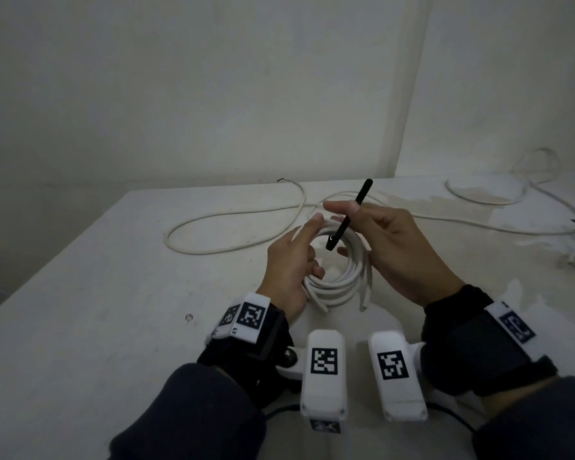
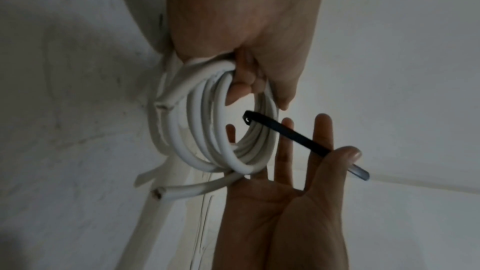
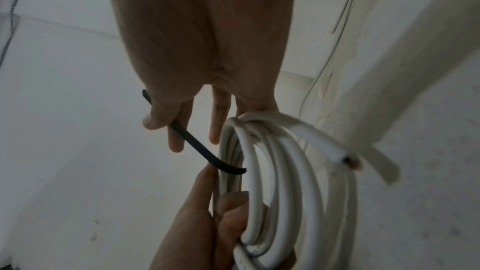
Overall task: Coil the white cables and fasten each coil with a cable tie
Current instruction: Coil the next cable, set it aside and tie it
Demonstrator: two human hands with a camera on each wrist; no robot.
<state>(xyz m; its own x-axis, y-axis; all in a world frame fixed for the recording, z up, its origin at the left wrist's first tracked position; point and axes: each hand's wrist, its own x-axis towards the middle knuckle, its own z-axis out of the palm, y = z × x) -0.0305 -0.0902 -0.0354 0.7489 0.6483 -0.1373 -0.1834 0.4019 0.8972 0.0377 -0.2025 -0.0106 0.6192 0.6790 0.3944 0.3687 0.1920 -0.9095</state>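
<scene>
- Fingers of the left hand point(image 1: 291, 260) curl through the centre of the round coil of thick white cable point(image 1: 337, 277), a closed grip that keeps the loops stacked so they cannot spring apart.
- Thumb and forefinger of the right hand point(image 1: 399, 250) pinch a thin black plastic cable tie point(image 1: 347, 215) near its middle; the other fingers lie straight and spread, probably to leave room for steering.
- Tie is tilted, its head end pointing down into the coil's opening, its tail slanting up and away; in the left wrist view the head point(image 2: 248, 117) sits just inside the ring, close to the strands but not yet wrapped round them.
- Coil is held upright just above the white tabletop point(image 1: 113, 293), between the two hands, with two cut cable ends hanging at its near side.
- Threading looks like the step in hand: the tie has yet to pass round the bundle and lock.
- Beyond, a loose white cable point(image 1: 233, 224) snakes uncoiled across the tabletop, and another loose white loop point(image 1: 485, 194) lies at the far right, so more coiling seems left.
</scene>
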